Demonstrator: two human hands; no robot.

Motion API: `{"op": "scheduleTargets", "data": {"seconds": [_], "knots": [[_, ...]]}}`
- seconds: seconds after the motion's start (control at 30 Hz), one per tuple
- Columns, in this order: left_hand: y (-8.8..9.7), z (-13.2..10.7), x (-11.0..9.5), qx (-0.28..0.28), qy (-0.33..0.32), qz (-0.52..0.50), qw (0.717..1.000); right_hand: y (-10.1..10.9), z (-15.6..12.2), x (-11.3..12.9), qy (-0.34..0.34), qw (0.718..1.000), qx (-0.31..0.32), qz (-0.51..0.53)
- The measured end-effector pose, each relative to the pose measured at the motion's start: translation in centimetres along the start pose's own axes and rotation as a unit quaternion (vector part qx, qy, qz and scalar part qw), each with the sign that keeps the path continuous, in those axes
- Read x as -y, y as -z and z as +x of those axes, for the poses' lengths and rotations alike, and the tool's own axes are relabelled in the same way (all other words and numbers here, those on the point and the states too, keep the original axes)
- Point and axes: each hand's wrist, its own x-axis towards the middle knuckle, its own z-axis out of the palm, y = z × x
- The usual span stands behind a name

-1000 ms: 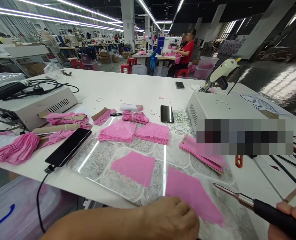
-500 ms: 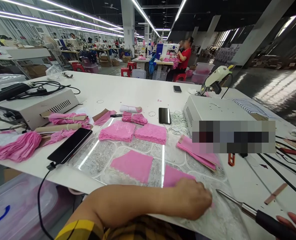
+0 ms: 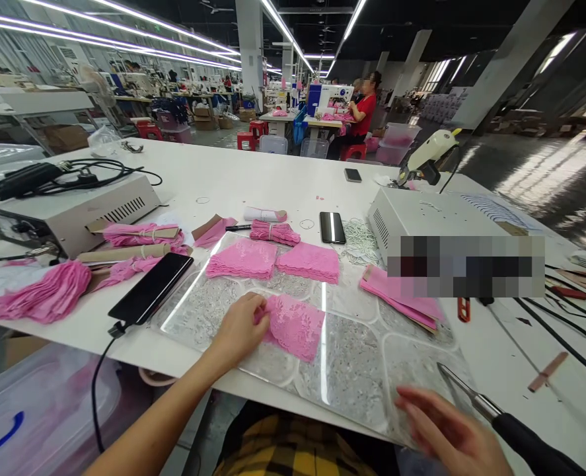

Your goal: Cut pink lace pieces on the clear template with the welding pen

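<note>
Where your left hand (image 3: 243,327) pinches the left edge of the pink lace piece (image 3: 297,325), on the middle of the glossy patterned mat (image 3: 355,360), the grip should be light and the fabric laid flat, unstretched. Your right hand (image 3: 446,430), fingers loosely extended, is beside the black-handled tool (image 3: 508,426); contact cannot be determined. Lace stacks (image 3: 243,259) lie just beyond. Past the white table (image 3: 253,178), a co-worker (image 3: 365,112) in red sits at a sewing machine (image 3: 335,96).

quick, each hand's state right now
Left hand: closed, pinching the pink lace piece.
Right hand: open, nothing seen in it, beside the black-handled tool.
</note>
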Motion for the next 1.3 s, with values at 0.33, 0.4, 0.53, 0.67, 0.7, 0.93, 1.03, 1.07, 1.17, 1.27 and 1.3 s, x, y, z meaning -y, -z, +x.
{"op": "scheduleTargets", "data": {"seconds": [0.33, 0.4, 0.53, 0.67, 0.7, 0.93, 1.03, 1.07, 1.17, 1.27, 1.3], "knots": [[-1.3, -2.5, 2.5, -0.103, -0.007, 0.027, 0.994, -11.2, 8.3, 7.3, 0.172, 0.937, 0.06, -0.298], [-1.5, -2.7, 2.8, -0.11, -0.014, 0.027, 0.993, -12.2, 8.8, 7.4, 0.175, 0.93, 0.064, -0.316], [-1.7, -2.8, 3.0, -0.118, -0.026, 0.03, 0.992, -13.2, 9.3, 7.4, 0.182, 0.921, 0.075, -0.337], [-1.6, -3.3, 3.4, -0.124, -0.037, 0.033, 0.991, -12.8, 8.9, 7.5, 0.201, 0.92, 0.081, -0.325], [-1.4, -3.5, 3.6, -0.126, -0.04, 0.032, 0.991, -12.5, 8.4, 7.5, 0.212, 0.92, 0.094, -0.316], [1.4, -4.4, 6.5, -0.051, -0.183, -0.006, 0.982, -11.1, 4.7, 6.4, 0.4, 0.823, 0.259, -0.309], [2.0, -4.1, 7.6, 0.0, -0.215, 0.003, 0.977, -11.4, 4.6, 5.3, 0.439, 0.799, 0.238, -0.336], [2.0, -3.9, 7.9, 0.011, -0.219, 0.007, 0.976, -11.5, 4.7, 4.9, 0.452, 0.794, 0.228, -0.336], [1.7, -3.2, 8.5, 0.025, -0.224, 0.005, 0.974, -11.8, 5.2, 4.3, 0.48, 0.787, 0.202, -0.33], [1.7, -2.8, 8.3, 0.025, -0.228, -0.006, 0.973, -11.8, 5.6, 5.2, 0.442, 0.81, 0.21, -0.325], [1.9, -2.5, 8.1, 0.027, -0.23, -0.008, 0.973, -11.7, 5.8, 5.9, 0.415, 0.824, 0.217, -0.318]]}}
